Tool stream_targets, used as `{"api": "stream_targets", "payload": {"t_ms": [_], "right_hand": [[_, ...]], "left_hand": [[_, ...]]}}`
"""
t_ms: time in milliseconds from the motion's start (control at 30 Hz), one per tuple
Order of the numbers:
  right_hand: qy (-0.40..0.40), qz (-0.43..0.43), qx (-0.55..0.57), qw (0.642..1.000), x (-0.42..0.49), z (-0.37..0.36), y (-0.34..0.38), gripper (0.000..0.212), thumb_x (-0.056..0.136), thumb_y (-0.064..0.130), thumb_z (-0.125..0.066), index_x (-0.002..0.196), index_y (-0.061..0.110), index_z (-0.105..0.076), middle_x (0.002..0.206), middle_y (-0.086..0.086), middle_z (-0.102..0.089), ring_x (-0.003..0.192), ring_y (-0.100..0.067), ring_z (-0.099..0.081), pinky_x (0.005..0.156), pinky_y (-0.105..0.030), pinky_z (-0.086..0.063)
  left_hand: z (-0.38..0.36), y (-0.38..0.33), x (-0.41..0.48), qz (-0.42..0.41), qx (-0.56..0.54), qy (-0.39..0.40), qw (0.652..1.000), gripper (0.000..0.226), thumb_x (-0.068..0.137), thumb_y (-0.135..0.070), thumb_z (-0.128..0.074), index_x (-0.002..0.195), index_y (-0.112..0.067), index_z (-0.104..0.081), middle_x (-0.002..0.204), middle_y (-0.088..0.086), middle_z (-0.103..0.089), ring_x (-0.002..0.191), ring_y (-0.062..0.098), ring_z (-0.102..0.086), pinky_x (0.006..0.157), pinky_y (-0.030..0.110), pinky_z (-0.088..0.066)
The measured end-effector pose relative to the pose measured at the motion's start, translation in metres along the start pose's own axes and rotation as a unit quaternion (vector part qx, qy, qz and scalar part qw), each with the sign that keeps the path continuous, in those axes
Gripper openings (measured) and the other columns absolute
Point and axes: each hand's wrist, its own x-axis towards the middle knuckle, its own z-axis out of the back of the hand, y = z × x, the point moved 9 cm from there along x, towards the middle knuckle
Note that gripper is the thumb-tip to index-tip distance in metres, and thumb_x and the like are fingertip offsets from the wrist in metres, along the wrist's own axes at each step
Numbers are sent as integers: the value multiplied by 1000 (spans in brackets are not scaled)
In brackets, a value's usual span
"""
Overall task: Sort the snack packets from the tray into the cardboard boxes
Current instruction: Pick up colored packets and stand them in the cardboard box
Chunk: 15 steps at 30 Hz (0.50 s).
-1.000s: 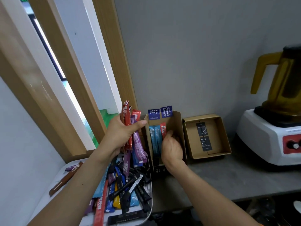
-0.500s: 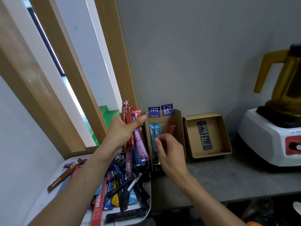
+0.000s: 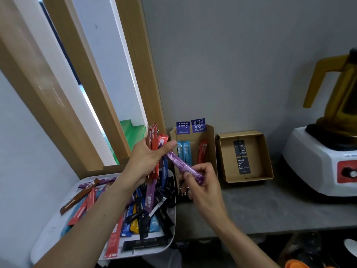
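The grey counter [image 3: 270, 206] runs along the wall, with a white blender [image 3: 316, 163] at its right end, well apart from the work. At the left, the white tray [image 3: 48, 235] is still heaped with mixed snack packets, so most of the sorting seems yet to be done. Two cardboard boxes sit against the wall. The nearer box [image 3: 211, 140] is just beside the tray, probably tipped up so its opening faces the person and packets can stand in rows. The second box [image 3: 257, 151], next to it on the right, holds only two dark cards. The left hand [image 3: 146, 161] is raised above the tray, its fingers curled round a bundle of packets [image 3: 153, 140] and its thumb pressed on top. It likely serves as a ready stock, so the other hand need not dig in the tray. The right hand [image 3: 204, 182] pinches the lower end of a purple packet [image 3: 181, 166] between thumb and fingertips, while the upper end remains under the left thumb. Two blue packets [image 3: 184, 153] stand at the left of the nearer box and a red packet [image 3: 202, 151] at its right. Half a second ago the right hand hung open and empty in front of that box, and a second ago it was inside, against the red packet. Now it has moved across to the bundle and taken hold of the purple one.
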Motion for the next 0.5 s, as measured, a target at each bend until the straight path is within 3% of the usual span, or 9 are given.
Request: {"api": "stream_targets", "payload": {"t_ms": [100,233,400,500], "right_hand": [[5,19,40,999,-4,-1,4,16,100,7,-61,110,11,-49,92,-9,-75,74,-16,-68,64,-27,-55],[23,-22,169,985,-3,-12,-1,17,101,-2,-55,109,8,-44,95,-9,-74,89,-23,-74,72,-33,-62],[1,48,10,999,1,0,-2,23,90,-6,-71,103,8,-59,91,5,-71,80,-10,-65,73,-25,-55],[5,63,-14,998,-1,4,-7,21,90,-3,-72,98,16,-72,109,5,-67,105,-13,-67,84,-25,-56]], "left_hand": [[-3,8,-5,32,-5,22,999,49,72,-57,-75,87,-13,-59,77,8,-69,70,20,-70,66,27,-55],[-11,14,-10,50,-40,63,996,64,67,-62,-75,98,-7,-63,76,5,-67,64,16,-65,63,28,-57],[2,8,-10,33,-78,18,996,55,69,-50,-84,99,-6,-69,79,7,-69,65,15,-61,68,30,-53],[8,5,-7,23,-73,3,997,34,76,-32,-87,91,-14,-62,69,1,-63,63,14,-60,66,29,-52]]}}
